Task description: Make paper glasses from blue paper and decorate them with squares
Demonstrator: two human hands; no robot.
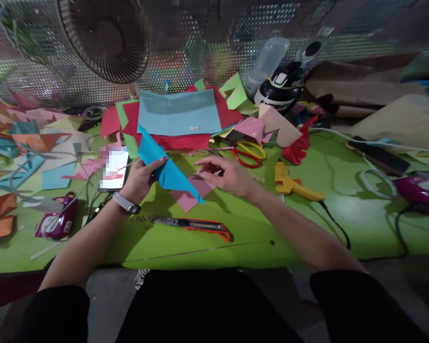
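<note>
My left hand (142, 178) grips a folded sheet of blue paper (171, 172) above the table, thumb on top and fingers beneath. The paper has a long pointed shape, slanting down to the right. Just right of it, my right hand (223, 175) is apart from the paper, its fingers loosely bent and spread. Nothing clear shows between them. Under the blue paper's lower tip lies a piece of pink paper (186, 200). A cutter knife (193, 224) with an orange edge rests nearer to me, with small bits of debris by its tip.
A yellow glue gun (295, 183) and red-and-yellow scissors (250, 153) lie to the right. Behind are stacked sheets with light blue paper (178, 112) on top, and a fan (105, 40). A lit phone (114, 169), loose cables and many folded papers (25, 143) crowd the left.
</note>
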